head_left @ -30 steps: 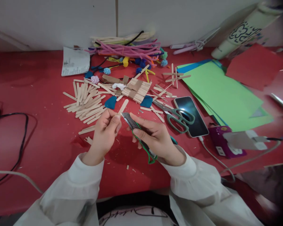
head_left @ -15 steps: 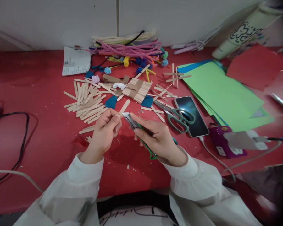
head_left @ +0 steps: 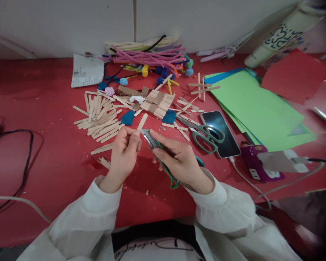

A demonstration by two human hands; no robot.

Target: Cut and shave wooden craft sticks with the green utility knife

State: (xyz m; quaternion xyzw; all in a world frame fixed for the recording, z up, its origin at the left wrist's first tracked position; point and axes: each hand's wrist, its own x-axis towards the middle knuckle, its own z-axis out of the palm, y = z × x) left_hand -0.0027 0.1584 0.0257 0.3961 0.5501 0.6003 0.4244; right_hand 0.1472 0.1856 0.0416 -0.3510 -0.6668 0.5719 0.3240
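Observation:
Pinched between the thumb and fingers of my left hand (head_left: 125, 152) is a wooden craft stick (head_left: 142, 122), its rounded end pointing up and away. My right hand (head_left: 180, 156) is wrapped round a green and black utility knife (head_left: 163, 165). The knife's bare blade (head_left: 145, 132) sits right by the stick, close to my left thumb; whether it touches the wood I cannot tell. Beyond my hands lies a flat panel of joined craft sticks (head_left: 159, 104) with brown strips across it. A heap of loose craft sticks (head_left: 103, 121) spreads out left of it.
Scissors (head_left: 206, 136) rest partly on a phone (head_left: 224, 136), right of my hands. Green paper sheets (head_left: 258, 105) lie farther right, near a purple box (head_left: 256, 159) with a charger. Pipe cleaners (head_left: 149, 57) are bundled at the back. Black cables (head_left: 29, 159) run along the left.
My left hand has turned slightly and its fingers have shifted on the craft stick. The knife has tilted a little, with its blade still beside the stick.

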